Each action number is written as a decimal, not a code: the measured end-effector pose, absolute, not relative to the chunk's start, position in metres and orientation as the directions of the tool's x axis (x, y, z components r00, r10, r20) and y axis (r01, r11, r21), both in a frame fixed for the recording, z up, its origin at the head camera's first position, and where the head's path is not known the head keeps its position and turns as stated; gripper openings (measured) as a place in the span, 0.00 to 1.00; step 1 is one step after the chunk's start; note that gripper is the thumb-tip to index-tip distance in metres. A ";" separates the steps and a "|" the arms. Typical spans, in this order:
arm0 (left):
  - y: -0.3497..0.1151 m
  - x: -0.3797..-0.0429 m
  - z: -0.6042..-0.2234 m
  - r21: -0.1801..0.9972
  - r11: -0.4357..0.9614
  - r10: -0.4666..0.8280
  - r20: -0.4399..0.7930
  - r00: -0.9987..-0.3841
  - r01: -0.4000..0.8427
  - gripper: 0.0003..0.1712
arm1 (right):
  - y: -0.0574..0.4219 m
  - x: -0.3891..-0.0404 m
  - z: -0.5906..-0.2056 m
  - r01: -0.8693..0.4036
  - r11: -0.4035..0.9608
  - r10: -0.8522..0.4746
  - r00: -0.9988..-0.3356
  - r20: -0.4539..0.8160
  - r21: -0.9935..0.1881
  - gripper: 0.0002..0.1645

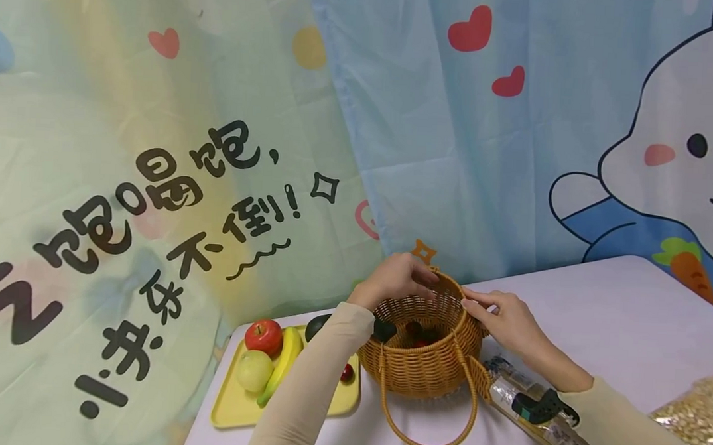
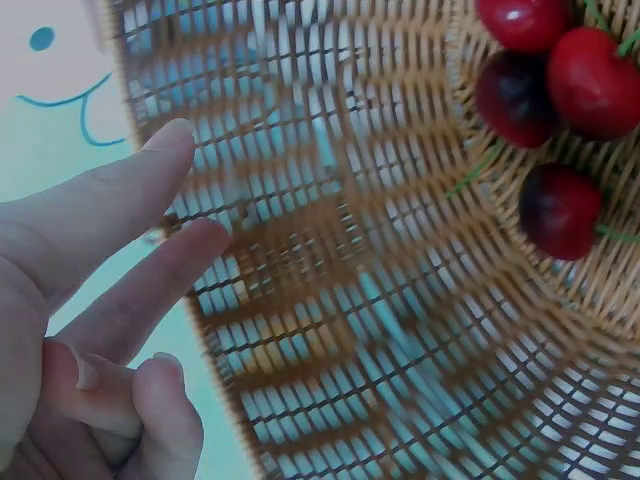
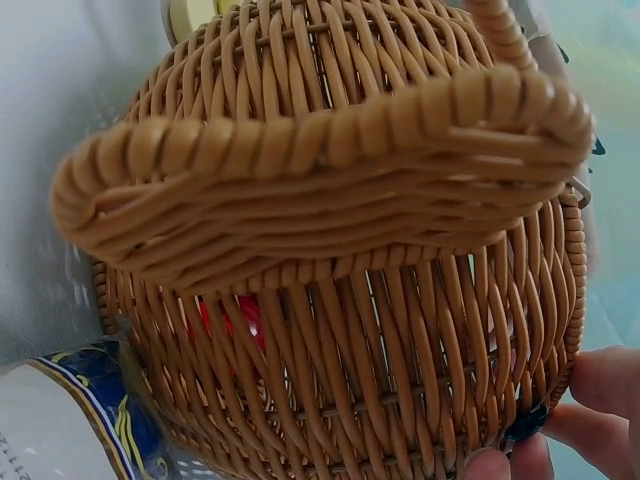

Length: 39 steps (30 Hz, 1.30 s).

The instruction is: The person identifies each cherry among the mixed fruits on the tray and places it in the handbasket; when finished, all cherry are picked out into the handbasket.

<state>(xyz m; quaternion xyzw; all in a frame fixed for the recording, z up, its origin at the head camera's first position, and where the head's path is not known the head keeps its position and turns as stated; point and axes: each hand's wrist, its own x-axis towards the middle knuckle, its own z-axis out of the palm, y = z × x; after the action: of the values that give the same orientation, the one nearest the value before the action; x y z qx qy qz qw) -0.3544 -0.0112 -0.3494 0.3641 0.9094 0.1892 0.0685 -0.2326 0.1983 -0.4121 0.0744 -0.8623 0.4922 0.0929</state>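
Note:
A brown wicker basket (image 1: 419,374) stands on the table, its hooped handle lowered toward the front. Several dark red cherries (image 2: 592,85) with green stems lie at its bottom. My left hand (image 1: 400,277) reaches over the far left rim; in the left wrist view its thumb and index finger are apart beside the rim, with the other fingers bent and nothing between them. At the far right rim my right hand (image 1: 504,316) pinches the edge between thumb and fingers. A woven flap (image 3: 330,190) hangs off the basket's outer side in the right wrist view.
Left of the basket, a yellow tray (image 1: 229,413) carries a red apple (image 1: 264,338), a pale green round fruit (image 1: 255,371), a banana (image 1: 282,365) and a cherry (image 1: 346,373). A clear-wrapped package (image 1: 513,395) lies right of it. A bag of oat-like flakes (image 1: 701,410) sits at the right edge.

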 end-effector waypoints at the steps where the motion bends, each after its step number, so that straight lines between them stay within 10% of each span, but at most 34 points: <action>1: -0.012 -0.353 -0.346 0.405 0.658 0.686 0.025 -0.727 0.634 0.19 | 0.199 -0.232 -0.412 -0.219 0.508 -0.035 -0.972 0.234 -0.833 0.29; 26: -0.127 -0.283 -0.285 0.547 0.535 0.477 0.433 -0.765 0.644 0.18 | 0.199 -0.230 -0.411 -0.239 0.543 -0.038 -0.965 0.261 -0.805 0.28; 39: -0.198 -0.235 -0.328 0.590 0.645 0.328 0.360 -0.874 0.485 0.19 | 0.198 -0.233 -0.409 -0.256 0.542 -0.039 -0.959 0.280 -0.801 0.27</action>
<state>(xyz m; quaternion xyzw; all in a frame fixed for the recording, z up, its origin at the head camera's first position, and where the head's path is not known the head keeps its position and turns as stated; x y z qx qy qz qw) -0.2352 -0.1978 -0.3276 0.2257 0.9002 0.3556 -0.1106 -0.2327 0.1981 -0.4092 0.0848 -0.8704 0.4711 0.1149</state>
